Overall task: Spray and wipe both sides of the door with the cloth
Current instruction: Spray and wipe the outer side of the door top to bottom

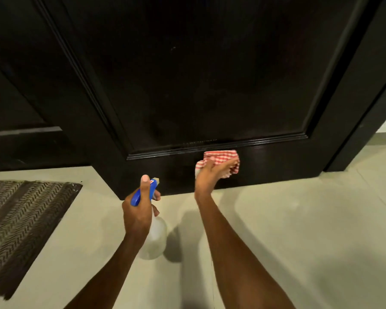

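The dark glossy door (198, 85) fills the upper view, its bottom rail just above the pale floor. My right hand (210, 175) presses a red-and-white checked cloth (221, 156) flat against the door's bottom rail, just under the panel moulding. My left hand (138, 210) grips a clear spray bottle (154, 239) with a blue trigger head (140, 192), its nozzle pointing at the door's lower left corner. The thumb lies over the top of the head and fingers curl round the trigger.
A dark zigzag-patterned doormat (20, 219) lies on the floor at the left. The black door frame (366, 121) runs down the right side. A second dark panel (13, 97) stands at the far left. Pale floor (299, 230) spreads to the right.
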Available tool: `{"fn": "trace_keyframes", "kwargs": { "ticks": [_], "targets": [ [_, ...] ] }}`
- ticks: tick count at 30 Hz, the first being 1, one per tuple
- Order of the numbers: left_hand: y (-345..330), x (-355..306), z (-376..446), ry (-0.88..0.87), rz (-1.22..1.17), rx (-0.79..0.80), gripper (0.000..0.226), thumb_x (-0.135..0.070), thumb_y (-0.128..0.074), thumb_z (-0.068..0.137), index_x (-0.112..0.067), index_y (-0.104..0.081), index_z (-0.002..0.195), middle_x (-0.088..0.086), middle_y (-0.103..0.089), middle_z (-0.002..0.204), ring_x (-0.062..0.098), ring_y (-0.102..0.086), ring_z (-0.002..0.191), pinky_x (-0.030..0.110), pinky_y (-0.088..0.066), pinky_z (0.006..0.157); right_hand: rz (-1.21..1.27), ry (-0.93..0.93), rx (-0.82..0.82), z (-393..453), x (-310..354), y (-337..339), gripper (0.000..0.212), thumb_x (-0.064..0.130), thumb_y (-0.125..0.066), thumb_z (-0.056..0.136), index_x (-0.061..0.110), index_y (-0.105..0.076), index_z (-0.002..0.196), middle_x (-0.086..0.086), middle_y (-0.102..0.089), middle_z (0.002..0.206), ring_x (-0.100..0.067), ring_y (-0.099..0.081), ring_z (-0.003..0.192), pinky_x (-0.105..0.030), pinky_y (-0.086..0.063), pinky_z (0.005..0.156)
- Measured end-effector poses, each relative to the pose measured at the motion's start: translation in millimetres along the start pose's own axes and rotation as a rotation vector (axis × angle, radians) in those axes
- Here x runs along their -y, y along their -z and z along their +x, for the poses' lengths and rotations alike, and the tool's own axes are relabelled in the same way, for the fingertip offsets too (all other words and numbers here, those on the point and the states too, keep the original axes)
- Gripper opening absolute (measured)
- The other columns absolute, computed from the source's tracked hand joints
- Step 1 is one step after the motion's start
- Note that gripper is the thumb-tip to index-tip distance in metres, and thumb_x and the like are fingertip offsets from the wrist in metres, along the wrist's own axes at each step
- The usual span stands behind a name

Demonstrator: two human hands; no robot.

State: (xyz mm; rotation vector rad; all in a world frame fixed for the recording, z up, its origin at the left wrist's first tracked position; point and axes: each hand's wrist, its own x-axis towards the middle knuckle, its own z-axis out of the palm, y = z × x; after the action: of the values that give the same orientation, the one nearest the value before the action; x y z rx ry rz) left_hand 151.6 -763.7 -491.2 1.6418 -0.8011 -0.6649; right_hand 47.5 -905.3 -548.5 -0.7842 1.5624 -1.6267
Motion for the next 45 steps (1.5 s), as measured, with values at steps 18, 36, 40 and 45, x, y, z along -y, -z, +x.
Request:
{"fn": "trace_keyframes", "kwargs": {
  "ticks": [18, 36, 40, 45],
  "targets": [
    [57.4, 17.8, 26.5, 0.074, -0.059, -0.039, 0.060, -0.068, -0.042, 0.087, -0.016, -0.073, 0.092, 0.008, -0.069, 0.078, 0.025, -0.057, 0.057, 0.025, -0.049, 0.051, -0.886, 0.654, 0.192, 50.8, -57.9, 47.4, 0.074, 0.042, -0.042, 0.103, 0.003, -0.013, 0.159, -0.026, -0.010, 0.165, -0.046, -0.008, 0.152, -0.058, -0.010, 0.123],
    [90.5, 76.2, 69.9, 0.095, -0.024, -0.291, 0.064, -0.071, -0.043, 0.087, -0.014, -0.069, 0.078, 0.008, -0.071, 0.078, 0.029, -0.063, 0.062, 0.032, -0.051, 0.058, -1.060, 1.391, 0.508, -71.0, -52.5, -107.6, 0.098, 0.009, -0.061, 0.084, 0.032, -0.004, 0.161, 0.004, 0.004, 0.169, -0.026, 0.012, 0.155, -0.056, 0.012, 0.121],
    [72.6, 72.5, 64.4, 0.116, -0.024, -0.231, 0.054, -0.066, -0.045, 0.089, -0.020, -0.069, 0.078, 0.008, -0.071, 0.077, 0.027, -0.061, 0.059, 0.032, -0.052, 0.056, -1.006, 1.539, 0.500, -18.7, -40.4, -63.1, 0.069, 0.023, -0.056, 0.095, 0.032, -0.030, 0.158, 0.006, -0.030, 0.164, -0.020, -0.027, 0.149, -0.047, -0.004, 0.125],
    [44.3, 64.3, 50.0, 0.090, -0.092, -0.123, 0.056, -0.065, -0.045, 0.088, -0.017, -0.074, 0.093, 0.009, -0.070, 0.077, 0.021, -0.060, 0.058, 0.031, -0.052, 0.053, -1.025, 1.246, 0.305, 49.5, -53.0, 13.4, 0.070, 0.039, -0.061, 0.097, 0.031, -0.027, 0.158, 0.000, -0.034, 0.162, -0.030, -0.035, 0.146, -0.052, -0.022, 0.120]
  ]
}}
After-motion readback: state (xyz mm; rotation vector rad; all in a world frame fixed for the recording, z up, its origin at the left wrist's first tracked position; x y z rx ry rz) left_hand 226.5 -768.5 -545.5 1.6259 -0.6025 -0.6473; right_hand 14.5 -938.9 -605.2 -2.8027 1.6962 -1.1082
